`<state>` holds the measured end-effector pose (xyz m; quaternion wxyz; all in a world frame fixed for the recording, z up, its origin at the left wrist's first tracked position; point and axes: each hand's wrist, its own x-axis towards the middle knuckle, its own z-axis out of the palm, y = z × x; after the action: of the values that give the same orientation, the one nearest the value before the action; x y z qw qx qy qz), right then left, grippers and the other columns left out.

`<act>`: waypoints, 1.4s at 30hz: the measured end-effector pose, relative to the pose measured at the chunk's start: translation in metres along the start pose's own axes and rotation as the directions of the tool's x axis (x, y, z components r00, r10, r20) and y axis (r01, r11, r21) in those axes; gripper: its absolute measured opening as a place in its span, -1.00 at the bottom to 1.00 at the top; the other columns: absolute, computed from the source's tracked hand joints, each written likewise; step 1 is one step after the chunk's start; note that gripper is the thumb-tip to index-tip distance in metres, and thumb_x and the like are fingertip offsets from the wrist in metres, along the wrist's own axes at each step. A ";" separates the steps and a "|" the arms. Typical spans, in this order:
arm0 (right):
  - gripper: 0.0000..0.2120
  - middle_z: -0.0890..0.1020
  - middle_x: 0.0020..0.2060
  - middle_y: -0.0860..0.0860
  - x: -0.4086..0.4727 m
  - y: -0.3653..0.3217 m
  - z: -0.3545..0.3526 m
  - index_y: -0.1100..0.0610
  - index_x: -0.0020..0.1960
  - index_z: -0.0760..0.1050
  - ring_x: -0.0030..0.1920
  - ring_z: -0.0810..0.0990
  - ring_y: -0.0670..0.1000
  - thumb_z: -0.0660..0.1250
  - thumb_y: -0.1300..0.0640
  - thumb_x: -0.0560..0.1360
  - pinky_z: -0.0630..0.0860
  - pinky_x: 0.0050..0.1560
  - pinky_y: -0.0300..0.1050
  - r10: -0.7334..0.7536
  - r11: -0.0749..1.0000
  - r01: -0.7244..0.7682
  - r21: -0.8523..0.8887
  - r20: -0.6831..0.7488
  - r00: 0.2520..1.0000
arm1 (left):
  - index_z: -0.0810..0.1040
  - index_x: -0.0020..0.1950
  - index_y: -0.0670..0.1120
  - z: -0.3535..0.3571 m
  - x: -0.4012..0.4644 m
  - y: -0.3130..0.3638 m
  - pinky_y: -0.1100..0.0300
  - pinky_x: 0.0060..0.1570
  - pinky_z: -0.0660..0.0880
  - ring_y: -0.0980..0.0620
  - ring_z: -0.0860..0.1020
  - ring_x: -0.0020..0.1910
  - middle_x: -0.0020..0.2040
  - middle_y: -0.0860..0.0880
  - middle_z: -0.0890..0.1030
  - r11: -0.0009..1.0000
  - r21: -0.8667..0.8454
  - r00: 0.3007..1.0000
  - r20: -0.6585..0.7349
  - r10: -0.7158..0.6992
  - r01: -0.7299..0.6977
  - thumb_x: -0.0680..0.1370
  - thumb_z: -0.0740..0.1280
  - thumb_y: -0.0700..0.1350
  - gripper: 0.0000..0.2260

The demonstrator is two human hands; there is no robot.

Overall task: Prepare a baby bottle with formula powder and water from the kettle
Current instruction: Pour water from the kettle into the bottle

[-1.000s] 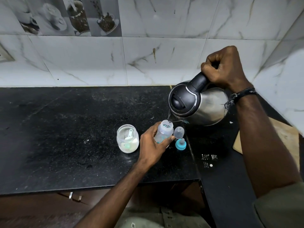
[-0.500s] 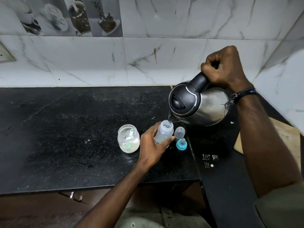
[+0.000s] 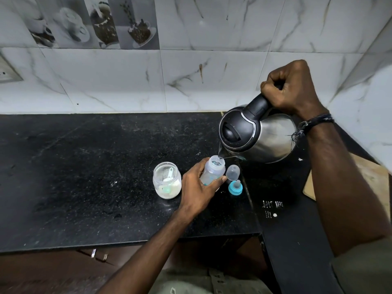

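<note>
Round kettle [image 3: 269,137] of brushed, shiny steel with glossy black plastic lid; cloudy translucent plastic baby bottle [image 3: 213,172]; speckled, matt black stone counter [image 3: 84,166].

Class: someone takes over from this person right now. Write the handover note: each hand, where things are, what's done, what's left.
Left hand grips the open bottle on the counter.
Right hand grips the kettle handle, tilted; water streams into the bottle.
Jar of powder, scoop inside, stands left of the bottle; cap and teat lie right.
Done: pouring under way.
Left: finish pouring, set kettle down, fit teat and cap. Powder in the bottle: cannot tell.
</note>
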<state>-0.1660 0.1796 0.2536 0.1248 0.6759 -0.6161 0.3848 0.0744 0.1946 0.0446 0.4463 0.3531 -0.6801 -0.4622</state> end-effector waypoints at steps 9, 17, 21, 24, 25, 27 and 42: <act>-0.71 0.22 -0.59 0.14 0.001 0.001 0.001 0.16 -0.52 0.32 -0.50 0.23 0.13 0.25 0.09 0.32 0.15 -0.42 -0.15 0.006 1.000 -0.006 -0.006 0.007 1.000 | 0.62 0.29 0.02 0.001 0.001 0.000 0.20 0.14 0.60 0.15 0.65 0.17 0.17 0.10 0.71 1.000 -0.004 1.000 -0.015 -0.007 0.007 0.40 0.58 0.11 -0.51; -0.73 0.23 -0.60 0.12 0.003 0.000 0.001 0.04 -0.53 0.28 -0.50 0.24 0.10 0.24 0.08 0.31 0.16 -0.42 -0.15 0.013 1.000 -0.013 0.006 0.007 1.000 | 0.60 0.27 0.12 0.000 0.002 0.003 0.24 0.12 0.59 0.18 0.65 0.15 0.14 0.13 0.71 1.000 0.005 1.000 -0.016 0.003 -0.003 0.42 0.59 0.05 -0.56; -0.71 0.21 -0.60 0.09 0.002 -0.002 0.001 -0.02 -0.53 0.24 -0.49 0.23 0.06 0.25 0.07 0.31 0.14 -0.42 -0.17 0.009 1.000 -0.009 0.011 0.006 1.000 | 0.57 0.24 0.19 -0.001 0.002 0.004 0.29 0.11 0.58 0.24 0.64 0.13 0.12 0.18 0.70 1.000 0.008 1.000 -0.012 0.005 -0.005 0.44 0.61 -0.03 -0.57; -0.72 0.21 -0.60 0.07 0.003 -0.002 0.001 -0.02 -0.53 0.24 -0.49 0.23 0.07 0.25 0.07 0.31 0.15 -0.42 -0.16 0.010 1.000 -0.010 0.010 0.003 1.000 | 0.59 0.28 0.12 0.000 0.003 0.002 0.23 0.13 0.60 0.22 0.64 0.15 0.14 0.16 0.70 1.000 0.011 1.000 -0.014 0.002 -0.002 0.43 0.60 0.01 -0.55; -0.72 0.21 -0.59 0.07 0.003 -0.002 0.001 -0.02 -0.53 0.25 -0.49 0.23 0.06 0.24 0.07 0.31 0.14 -0.42 -0.17 0.011 1.000 -0.011 0.009 0.004 1.000 | 0.60 0.29 0.10 0.000 0.003 0.001 0.20 0.13 0.61 0.22 0.64 0.16 0.15 0.16 0.70 1.000 0.013 1.000 -0.017 0.000 0.000 0.43 0.60 0.03 -0.54; -0.73 0.21 -0.60 0.08 0.003 -0.002 0.001 -0.01 -0.53 0.25 -0.49 0.23 0.07 0.24 0.06 0.31 0.15 -0.41 -0.17 0.011 1.000 -0.011 0.005 0.005 1.000 | 0.58 0.26 0.15 0.000 0.004 0.002 0.19 0.12 0.61 0.22 0.64 0.14 0.13 0.17 0.70 1.000 0.015 1.000 -0.020 0.005 -0.005 0.42 0.60 0.03 -0.56; -0.74 0.22 -0.60 0.07 0.005 -0.003 -0.001 0.02 -0.52 0.29 -0.51 0.25 0.11 0.25 0.07 0.31 0.15 -0.41 -0.17 -0.007 1.000 0.007 0.001 0.006 1.000 | 0.60 0.29 0.12 0.001 0.004 0.005 0.09 0.13 0.63 0.18 0.66 0.14 0.14 0.14 0.71 1.000 0.014 0.999 -0.035 0.002 -0.001 0.41 0.58 0.08 -0.54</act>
<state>-0.1639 0.1772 0.2582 0.1239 0.6794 -0.6138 0.3825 0.0722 0.1931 0.0506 0.4561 0.3638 -0.6756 -0.4508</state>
